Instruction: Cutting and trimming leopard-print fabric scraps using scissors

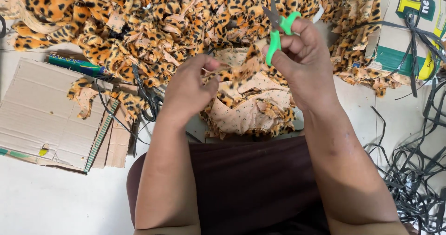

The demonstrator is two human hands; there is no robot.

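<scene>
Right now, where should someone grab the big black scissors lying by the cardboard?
By the black loop handles, I'd guess, coming from the near side: the loops seem to point toward the person, while the blades run up under the leopard scraps.

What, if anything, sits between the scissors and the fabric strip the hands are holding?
Nothing visible does. The right hand holds the green scissors just above the leopard-print strip, which the left hand pinches; only open air separates them.

Green-yellow printed carton (409, 26), upper right
</scene>
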